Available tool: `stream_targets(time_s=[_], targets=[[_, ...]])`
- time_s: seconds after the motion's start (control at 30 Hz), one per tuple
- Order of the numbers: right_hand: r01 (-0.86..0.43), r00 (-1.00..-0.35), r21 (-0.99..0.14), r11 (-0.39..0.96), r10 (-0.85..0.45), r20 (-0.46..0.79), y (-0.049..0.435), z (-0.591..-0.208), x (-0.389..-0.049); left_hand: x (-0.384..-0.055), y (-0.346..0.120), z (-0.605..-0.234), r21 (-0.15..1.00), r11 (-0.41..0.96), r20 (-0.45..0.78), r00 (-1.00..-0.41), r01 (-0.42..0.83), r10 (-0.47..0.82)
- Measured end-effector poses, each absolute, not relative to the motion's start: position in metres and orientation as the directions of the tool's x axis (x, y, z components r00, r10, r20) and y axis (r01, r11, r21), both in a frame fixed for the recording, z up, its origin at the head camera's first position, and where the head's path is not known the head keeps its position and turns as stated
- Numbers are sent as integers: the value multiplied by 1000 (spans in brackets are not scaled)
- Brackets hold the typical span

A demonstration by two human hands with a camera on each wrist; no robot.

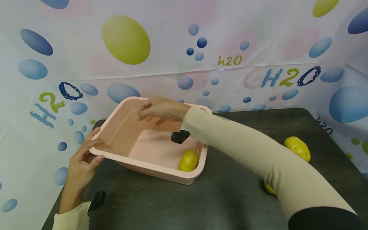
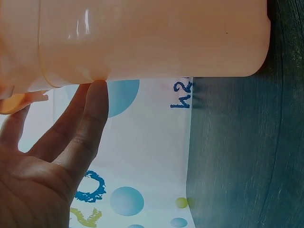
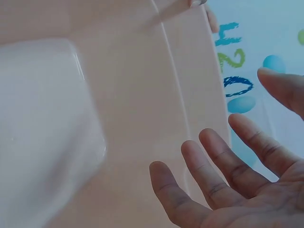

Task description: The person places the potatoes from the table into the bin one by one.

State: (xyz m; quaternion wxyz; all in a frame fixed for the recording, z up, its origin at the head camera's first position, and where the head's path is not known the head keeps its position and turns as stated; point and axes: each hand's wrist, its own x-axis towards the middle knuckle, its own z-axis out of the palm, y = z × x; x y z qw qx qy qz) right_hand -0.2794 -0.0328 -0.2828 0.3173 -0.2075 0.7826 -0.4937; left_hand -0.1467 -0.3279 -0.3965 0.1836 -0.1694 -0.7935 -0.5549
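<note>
A pink plastic tub (image 1: 155, 159) stands in the middle of the dark table. My left hand (image 1: 83, 159) grips its left front corner, thumb at the near rim and fingers over the left rim. In the left wrist view, fingertips touch the tub's outer wall (image 2: 156, 38). Over the far part of the tub is my right hand (image 1: 161, 108), palm down, fingers loosely bent with nothing in them. The right wrist view shows those fingers (image 3: 199, 166) spread apart above the tub's inside wall (image 3: 137, 95). A yellow lemon (image 1: 188, 160) lies inside, at the right front corner.
On the table (image 1: 143, 204) to the right lies a bumpy yellow fruit (image 1: 297, 148). Another yellow fruit (image 1: 269, 188) is mostly hidden behind my right forearm. A white sheet (image 1: 172, 41) printed with coloured bubbles hangs behind the table and along its sides.
</note>
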Motion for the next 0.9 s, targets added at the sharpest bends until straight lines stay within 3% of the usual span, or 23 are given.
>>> stream_targets(time_s=[0.63,0.9], targets=[[-107,-701,-930,352,-690,-180,52,-258,-241,-147,-329,-398,827,288,484,-872,483,72],[-160,-733,-928,337,-670,-118,94,-251,-218,-147,-328,-398,830,335,458,-888,446,47]])
